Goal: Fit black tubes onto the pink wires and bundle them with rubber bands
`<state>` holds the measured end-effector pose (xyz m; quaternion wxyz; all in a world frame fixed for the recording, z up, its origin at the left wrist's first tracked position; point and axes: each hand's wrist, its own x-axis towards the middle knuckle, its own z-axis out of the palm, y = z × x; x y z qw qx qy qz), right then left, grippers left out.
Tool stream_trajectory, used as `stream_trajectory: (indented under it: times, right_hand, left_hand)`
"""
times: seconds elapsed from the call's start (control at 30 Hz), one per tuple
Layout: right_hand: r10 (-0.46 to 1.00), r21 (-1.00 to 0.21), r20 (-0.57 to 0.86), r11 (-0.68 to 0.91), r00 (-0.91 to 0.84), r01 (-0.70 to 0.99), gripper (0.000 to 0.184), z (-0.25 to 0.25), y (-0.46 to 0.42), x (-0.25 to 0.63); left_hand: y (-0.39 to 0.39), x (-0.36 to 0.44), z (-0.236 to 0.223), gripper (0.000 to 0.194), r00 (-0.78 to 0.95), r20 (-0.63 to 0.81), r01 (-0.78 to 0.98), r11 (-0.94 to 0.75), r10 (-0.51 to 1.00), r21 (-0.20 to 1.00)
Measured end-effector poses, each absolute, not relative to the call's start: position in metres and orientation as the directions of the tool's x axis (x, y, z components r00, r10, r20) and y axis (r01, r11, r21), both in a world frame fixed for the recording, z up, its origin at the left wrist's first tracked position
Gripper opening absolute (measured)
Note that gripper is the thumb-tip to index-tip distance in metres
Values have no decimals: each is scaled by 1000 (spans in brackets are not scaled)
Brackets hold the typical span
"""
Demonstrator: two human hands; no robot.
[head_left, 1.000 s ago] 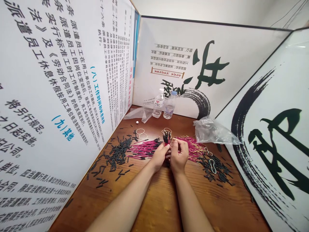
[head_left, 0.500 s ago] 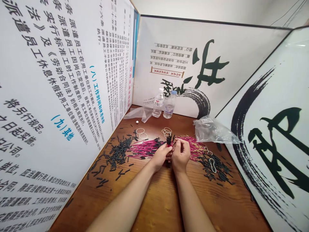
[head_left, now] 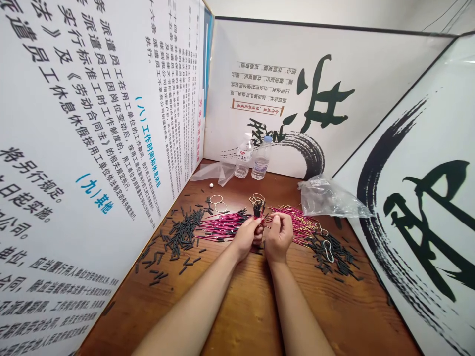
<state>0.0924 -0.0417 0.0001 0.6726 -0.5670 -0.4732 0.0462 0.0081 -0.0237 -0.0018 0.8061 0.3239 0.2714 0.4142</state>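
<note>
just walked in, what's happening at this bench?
A person sits at a brown wooden table boxed in by printed white panels. The left hand grips a small upright bundle of pink wires with black sleeved tips, and the right hand pinches at it from the side. Loose pink wires, scattered short black tubes and tan rubber bands lie around.

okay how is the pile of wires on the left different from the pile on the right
The left pile has black sleeves on its wire ends; the right pile shows bare golden tips. The left pile lies in a neater row, while the right pile is more tangled. Both are pink wires on the wooden table.
</note>
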Motion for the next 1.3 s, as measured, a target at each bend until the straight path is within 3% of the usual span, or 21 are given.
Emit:
stream_trajectory:
  times: [0.13,0.5,0.7,1.0,1.3]
  right_hand:
    - [621,-837,540,330,568,436,23,-2,-41,92]
    - [612,-688,686,368,394,626,18,6,-46,87]
    - [628,-699,671,361,394,617,18,6,-46,87]
    - [759,-799,534,309,373,517,20,-4,-46,84]
    - [782,-794,530,322,328,515,18,-3,-45,85]
  left_hand:
    - [-25,6,2,29,548,-182,-479,485,816,732]
    - [-23,6,0,33,541,-241,-492,535,806,687]
    - [-22,7,-1,31,507,-232,-513,507,830,693]
    - [-20,1,3,20,484,-170,-648,482,858,590]
    - [-20,1,3,8,433,-206,-692,470,878,548]
